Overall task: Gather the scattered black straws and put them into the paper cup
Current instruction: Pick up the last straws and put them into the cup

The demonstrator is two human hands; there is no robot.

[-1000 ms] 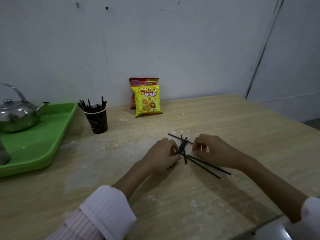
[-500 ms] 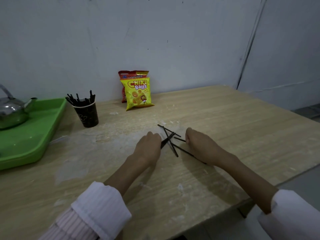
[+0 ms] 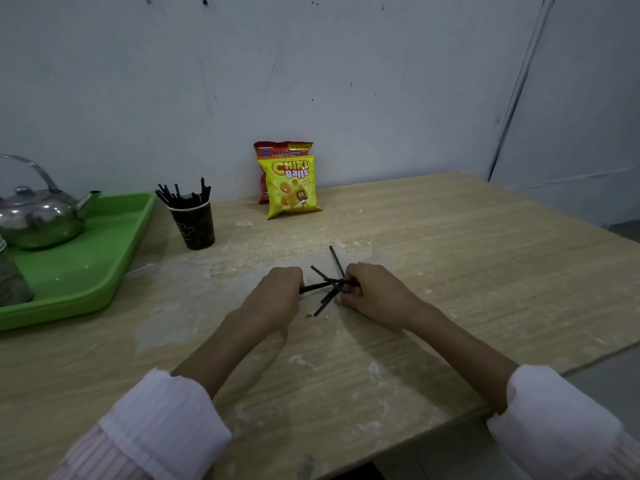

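Since half a second ago the loose black plastic straws (image 3: 327, 287) have been drawn from a spread of crossing sticks into one tight bunch between the two hands, and one straw now stands up out of the bunch toward the wall.

On the person's left, the left hand (image 3: 275, 299) is curled, its knuckles up, with the end of a straw running in under its fingers. Opposite it, the right hand (image 3: 372, 292) is closed in a pinch on the point where the straws cross; its fingertips (image 3: 353, 289) sit on that crossing. From the pinch the straws fan out: one lies flat toward the left hand, two slant down toward the person, and short ends poke up and away. Both forearms are bare up to white ribbed sleeves (image 3: 162, 424).

All of this rests on a pale wooden table (image 3: 450, 271) with whitish smears. Farther back and to the left, well apart from the hands, stands a dark brown paper cup (image 3: 194, 223), upright, already holding several black straws. Just left of the cup is a green plastic tray (image 3: 86, 258) bearing a shiny metal kettle (image 3: 38, 218). Behind the hands, against the white wall, a yellow snack bag (image 3: 291, 185) leans in front of a red snack bag (image 3: 277, 148).
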